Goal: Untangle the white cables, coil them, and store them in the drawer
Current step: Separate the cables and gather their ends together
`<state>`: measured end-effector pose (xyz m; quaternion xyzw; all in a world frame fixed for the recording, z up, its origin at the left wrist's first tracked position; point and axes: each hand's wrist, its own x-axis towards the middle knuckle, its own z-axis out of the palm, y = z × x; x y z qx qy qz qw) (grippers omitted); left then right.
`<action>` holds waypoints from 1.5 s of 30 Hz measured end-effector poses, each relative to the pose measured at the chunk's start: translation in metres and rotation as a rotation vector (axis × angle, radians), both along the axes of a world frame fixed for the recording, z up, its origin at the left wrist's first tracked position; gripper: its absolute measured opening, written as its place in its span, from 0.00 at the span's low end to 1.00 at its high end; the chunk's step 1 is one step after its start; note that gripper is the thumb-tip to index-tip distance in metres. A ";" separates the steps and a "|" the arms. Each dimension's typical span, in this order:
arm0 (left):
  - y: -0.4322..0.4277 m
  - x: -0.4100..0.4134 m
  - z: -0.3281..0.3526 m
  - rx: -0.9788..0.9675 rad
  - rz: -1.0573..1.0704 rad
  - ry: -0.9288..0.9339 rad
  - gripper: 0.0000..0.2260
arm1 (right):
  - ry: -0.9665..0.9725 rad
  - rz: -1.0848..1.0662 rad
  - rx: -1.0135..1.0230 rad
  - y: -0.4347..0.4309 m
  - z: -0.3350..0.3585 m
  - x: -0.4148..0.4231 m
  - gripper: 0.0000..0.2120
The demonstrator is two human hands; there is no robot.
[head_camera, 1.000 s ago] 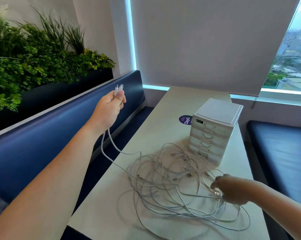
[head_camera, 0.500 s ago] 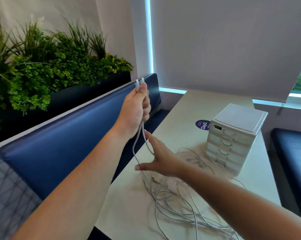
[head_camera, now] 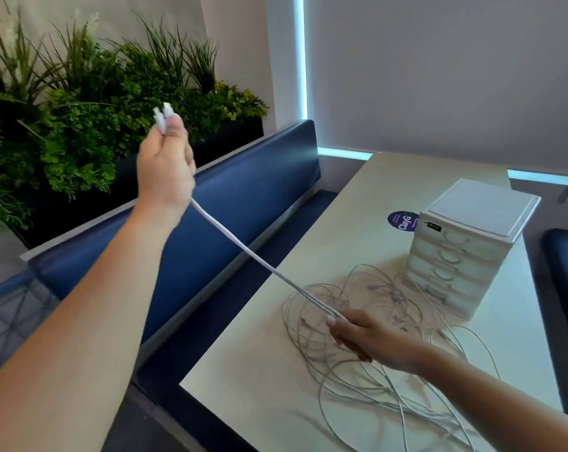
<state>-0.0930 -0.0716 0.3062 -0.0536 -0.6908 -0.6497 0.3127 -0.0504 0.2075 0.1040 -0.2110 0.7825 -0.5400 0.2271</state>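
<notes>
Over the bench, white cables stretch taut.
Left hand pinches plugs high, right hand grips low, likely freeing them.

On table, cables (drawers behind)

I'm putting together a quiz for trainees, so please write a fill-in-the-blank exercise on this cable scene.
1. The left hand pinches ____ white cable plugs.
2. The right hand grips the taut white cables that lead up to the ____ hand.
3. The padded bench beside the beige table is coloured ____.
4. Every drawer of the small white plastic drawer unit is ____.

Missing words: two; left; blue; closed.
</notes>
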 end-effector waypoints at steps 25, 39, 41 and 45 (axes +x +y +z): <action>0.078 0.010 -0.088 -0.704 -0.533 -0.570 0.13 | -0.273 0.011 0.113 0.067 0.020 0.057 0.19; 0.047 -0.006 -0.140 -0.789 -0.297 -0.753 0.21 | -0.203 0.141 0.870 0.077 -0.020 0.070 0.34; 0.045 -0.006 -0.146 -0.820 -0.224 -0.720 0.15 | -0.128 0.267 1.091 0.076 -0.031 0.072 0.29; 0.046 -0.008 -0.145 -0.798 -0.069 -0.619 0.17 | 0.055 0.250 1.299 0.079 -0.051 0.074 0.22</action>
